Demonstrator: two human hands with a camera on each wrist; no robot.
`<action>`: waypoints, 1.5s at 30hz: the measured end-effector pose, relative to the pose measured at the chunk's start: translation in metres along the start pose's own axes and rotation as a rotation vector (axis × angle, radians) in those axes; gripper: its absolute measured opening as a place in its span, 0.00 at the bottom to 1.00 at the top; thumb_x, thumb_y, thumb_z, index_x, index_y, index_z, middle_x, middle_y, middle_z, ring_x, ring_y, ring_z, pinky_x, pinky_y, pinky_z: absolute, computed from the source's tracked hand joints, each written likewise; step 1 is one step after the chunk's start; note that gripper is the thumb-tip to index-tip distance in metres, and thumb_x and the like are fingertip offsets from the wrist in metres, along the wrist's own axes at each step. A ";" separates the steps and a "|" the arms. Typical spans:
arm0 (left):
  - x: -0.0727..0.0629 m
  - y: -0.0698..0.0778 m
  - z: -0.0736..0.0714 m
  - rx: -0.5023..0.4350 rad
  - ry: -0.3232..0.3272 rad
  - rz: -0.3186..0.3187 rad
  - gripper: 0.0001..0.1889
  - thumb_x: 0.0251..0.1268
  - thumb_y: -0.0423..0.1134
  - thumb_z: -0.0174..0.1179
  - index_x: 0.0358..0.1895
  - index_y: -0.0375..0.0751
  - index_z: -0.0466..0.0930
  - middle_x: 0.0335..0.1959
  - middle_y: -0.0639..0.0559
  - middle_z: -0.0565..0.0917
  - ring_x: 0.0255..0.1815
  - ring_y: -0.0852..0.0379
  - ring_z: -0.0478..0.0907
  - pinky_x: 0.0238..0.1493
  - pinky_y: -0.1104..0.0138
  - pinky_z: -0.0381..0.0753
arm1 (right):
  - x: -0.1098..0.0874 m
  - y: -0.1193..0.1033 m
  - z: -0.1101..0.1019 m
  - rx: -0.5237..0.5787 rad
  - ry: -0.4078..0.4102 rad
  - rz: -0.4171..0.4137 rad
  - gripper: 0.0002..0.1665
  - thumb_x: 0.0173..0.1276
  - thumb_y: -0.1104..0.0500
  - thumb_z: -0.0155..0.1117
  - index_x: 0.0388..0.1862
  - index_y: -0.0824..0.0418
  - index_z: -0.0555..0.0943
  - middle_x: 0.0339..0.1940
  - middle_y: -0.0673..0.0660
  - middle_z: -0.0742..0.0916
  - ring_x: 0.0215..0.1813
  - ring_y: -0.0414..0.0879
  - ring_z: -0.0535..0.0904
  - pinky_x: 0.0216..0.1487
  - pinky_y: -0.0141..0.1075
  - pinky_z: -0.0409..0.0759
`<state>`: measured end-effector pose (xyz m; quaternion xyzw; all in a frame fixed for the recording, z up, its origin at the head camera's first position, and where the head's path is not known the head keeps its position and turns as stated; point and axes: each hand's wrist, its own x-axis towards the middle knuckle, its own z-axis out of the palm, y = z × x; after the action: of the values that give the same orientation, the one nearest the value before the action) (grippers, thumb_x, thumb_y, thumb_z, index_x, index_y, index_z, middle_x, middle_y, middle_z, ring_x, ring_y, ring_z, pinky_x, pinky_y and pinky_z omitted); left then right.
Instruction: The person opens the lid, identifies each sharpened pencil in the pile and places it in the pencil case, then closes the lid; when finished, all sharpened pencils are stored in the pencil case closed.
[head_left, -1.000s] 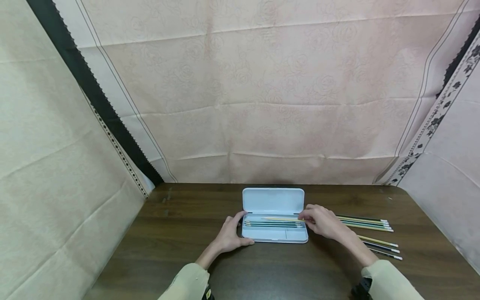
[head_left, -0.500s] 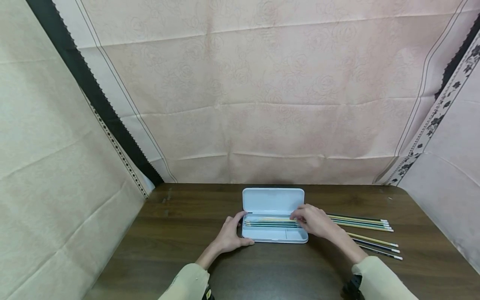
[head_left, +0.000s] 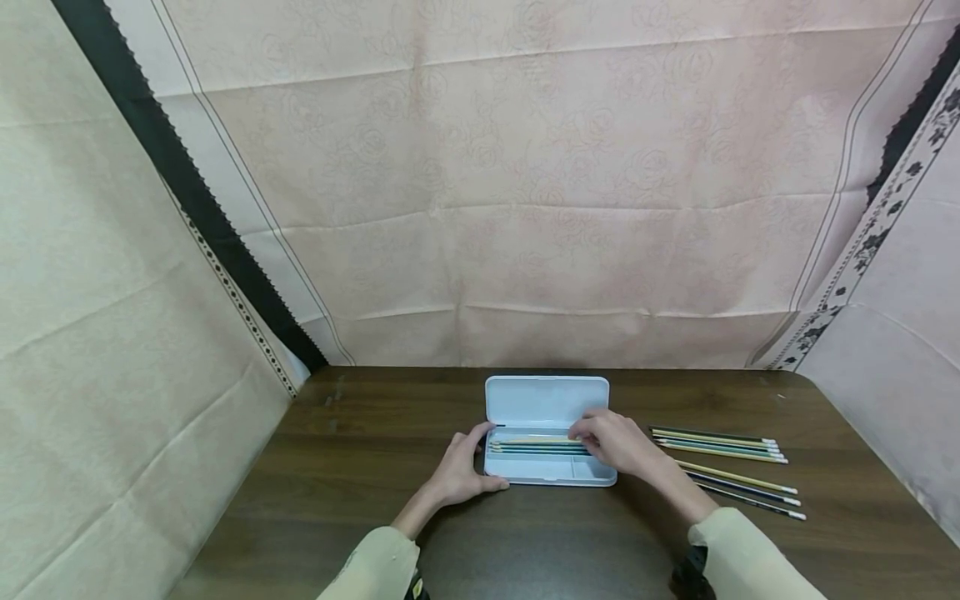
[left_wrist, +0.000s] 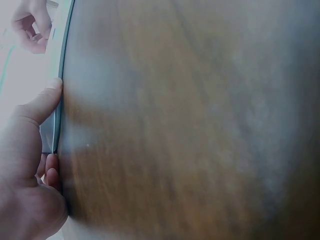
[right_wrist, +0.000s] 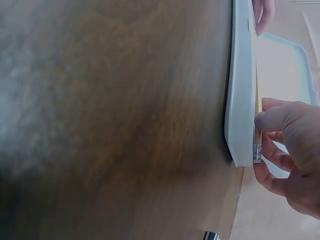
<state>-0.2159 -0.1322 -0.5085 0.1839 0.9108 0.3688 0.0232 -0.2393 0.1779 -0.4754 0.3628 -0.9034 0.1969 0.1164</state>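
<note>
The left hand [head_left: 455, 473] is gripping the open case [head_left: 532, 472] at left; the right hand [head_left: 617, 443] is pinching a yellow pencil [right_wrist: 257, 150] near its right end, over the case, beyond the green pencils [head_left: 540, 451]. Settling it neatly is probably calling for lowering it parallel.

Smooth plstc-look case [head_left: 547, 402] (wood-grain tbl [head_left: 540, 542])

Right fingers [right_wrist: 280, 159] seemingly in a pinch
</note>
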 end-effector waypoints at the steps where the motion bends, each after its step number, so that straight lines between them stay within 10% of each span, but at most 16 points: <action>1: 0.000 0.000 0.000 -0.001 0.000 -0.002 0.48 0.50 0.51 0.79 0.74 0.45 0.62 0.53 0.44 0.70 0.52 0.49 0.68 0.48 0.55 0.72 | 0.000 0.000 0.000 -0.002 0.001 0.001 0.12 0.62 0.71 0.70 0.40 0.57 0.89 0.34 0.49 0.83 0.31 0.39 0.72 0.31 0.33 0.75; 25: 0.001 -0.002 0.000 0.004 0.004 0.010 0.49 0.49 0.52 0.79 0.74 0.45 0.62 0.53 0.45 0.70 0.53 0.50 0.68 0.49 0.55 0.73 | -0.001 0.001 0.000 -0.066 0.079 0.040 0.11 0.59 0.69 0.75 0.38 0.57 0.89 0.35 0.50 0.83 0.35 0.42 0.75 0.38 0.39 0.80; 45: 0.001 -0.002 0.000 0.005 0.004 0.013 0.49 0.49 0.52 0.78 0.74 0.45 0.62 0.53 0.45 0.70 0.53 0.50 0.68 0.49 0.55 0.72 | -0.112 0.083 -0.066 -0.058 0.242 0.040 0.19 0.46 0.79 0.74 0.33 0.60 0.86 0.29 0.47 0.83 0.30 0.33 0.74 0.27 0.35 0.75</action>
<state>-0.2170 -0.1331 -0.5100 0.1890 0.9107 0.3669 0.0187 -0.2135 0.3297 -0.4785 0.3150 -0.8950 0.2155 0.2310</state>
